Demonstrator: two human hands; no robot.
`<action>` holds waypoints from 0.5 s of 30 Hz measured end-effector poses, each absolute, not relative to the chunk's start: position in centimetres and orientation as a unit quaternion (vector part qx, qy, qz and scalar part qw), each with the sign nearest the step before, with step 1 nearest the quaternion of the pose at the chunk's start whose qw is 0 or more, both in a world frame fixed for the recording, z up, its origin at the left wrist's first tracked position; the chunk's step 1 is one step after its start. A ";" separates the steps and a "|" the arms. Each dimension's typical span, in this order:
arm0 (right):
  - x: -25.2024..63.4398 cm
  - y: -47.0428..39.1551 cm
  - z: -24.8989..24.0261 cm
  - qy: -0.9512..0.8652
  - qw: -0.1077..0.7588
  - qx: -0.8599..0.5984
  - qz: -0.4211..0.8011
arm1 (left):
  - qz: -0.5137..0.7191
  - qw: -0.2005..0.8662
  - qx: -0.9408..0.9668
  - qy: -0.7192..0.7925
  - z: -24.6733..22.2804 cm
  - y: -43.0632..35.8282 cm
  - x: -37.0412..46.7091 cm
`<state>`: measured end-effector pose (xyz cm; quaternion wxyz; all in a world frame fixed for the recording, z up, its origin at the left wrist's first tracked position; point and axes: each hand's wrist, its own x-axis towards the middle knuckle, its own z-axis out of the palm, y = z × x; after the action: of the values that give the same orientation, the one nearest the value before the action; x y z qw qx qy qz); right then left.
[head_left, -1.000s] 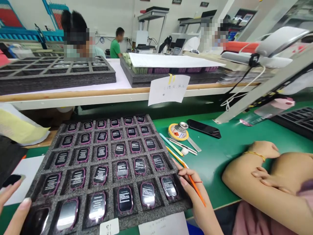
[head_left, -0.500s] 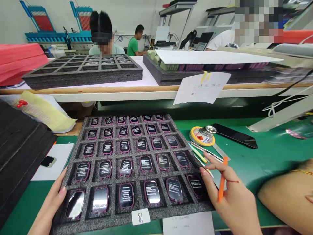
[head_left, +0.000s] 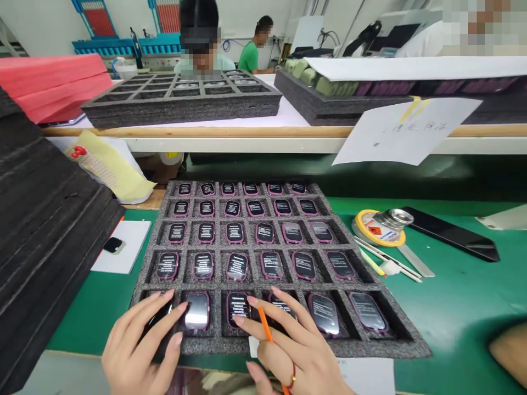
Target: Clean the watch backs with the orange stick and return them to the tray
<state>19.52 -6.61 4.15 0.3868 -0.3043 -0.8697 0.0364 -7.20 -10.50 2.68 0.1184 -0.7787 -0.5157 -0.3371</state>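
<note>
A dark grey foam tray (head_left: 144, 274) lies on the green bench, with several purple-framed smartwatch bodies (head_left: 263, 233) in its compartments. Most of their screens show lines of white text. My left hand (head_left: 144, 343) is spread over the front left corner, its fingertips at the edges of two front-row watches and partly hiding the leftmost one. My right hand (head_left: 292, 343) grips a thin orange stick (head_left: 265, 323) between its fingers. Its outstretched fingers reach over two middle front-row watches, and a white label on the tray's front edge is mostly covered.
Right of the tray lie a yellow-rimmed tape roll (head_left: 370, 229), thin sticks (head_left: 391, 260) and a black phone (head_left: 450, 233). Stacked black foam (head_left: 49, 236) rises at left beside a small watch (head_left: 113, 244) on white paper. A shelf (head_left: 247, 144) holding more trays spans the back; people sit beyond.
Both hands have left the tray's sides and come over its front row. The tray now lies flatter on the bench. The orange stick has stayed in my right hand, and the view has shifted.
</note>
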 end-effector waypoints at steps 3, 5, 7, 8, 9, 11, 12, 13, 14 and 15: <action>19.8 -6.6 4.3 -0.862 0.399 -0.309 0.039 | -0.354 0.116 -0.748 -0.550 2.7 -10.5 -6.5; 19.9 -6.7 4.4 -0.846 0.423 -0.320 0.047 | -0.361 0.115 -0.734 -0.563 2.9 -10.4 -6.0; 19.8 -6.6 4.4 -0.834 0.433 -0.339 0.053 | -0.358 0.122 -0.737 -0.560 3.2 -10.3 -5.5; 19.7 -6.6 4.4 -0.831 0.433 -0.346 0.052 | -0.348 0.127 -0.746 -0.554 3.4 -10.3 -5.2; 19.6 -6.6 4.4 -0.831 0.431 -0.348 0.051 | -0.334 0.129 -0.758 -0.545 3.5 -10.3 -5.0; 19.3 -6.6 4.4 -0.837 0.423 -0.343 0.049 | -0.306 0.128 -0.781 -0.529 3.6 -10.4 -4.6; 19.2 -6.6 4.4 -0.841 0.418 -0.338 0.051 | -0.297 0.125 -0.788 -0.524 3.7 -10.4 -4.4; 19.2 -6.6 4.4 -0.845 0.414 -0.333 0.053 | -0.293 0.121 -0.792 -0.522 3.8 -10.4 -4.3; 19.3 -6.6 4.5 -0.848 0.411 -0.330 0.054 | -0.292 0.118 -0.792 -0.523 3.9 -10.4 -4.3; 19.4 -6.6 4.6 -0.849 0.410 -0.328 0.054 | -0.294 0.114 -0.790 -0.526 4.0 -10.3 -4.3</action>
<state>19.37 -6.60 4.56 0.4100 -0.3284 -0.8492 0.0542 -4.28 -10.35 3.95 0.1142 -0.7897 -0.5264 -0.2936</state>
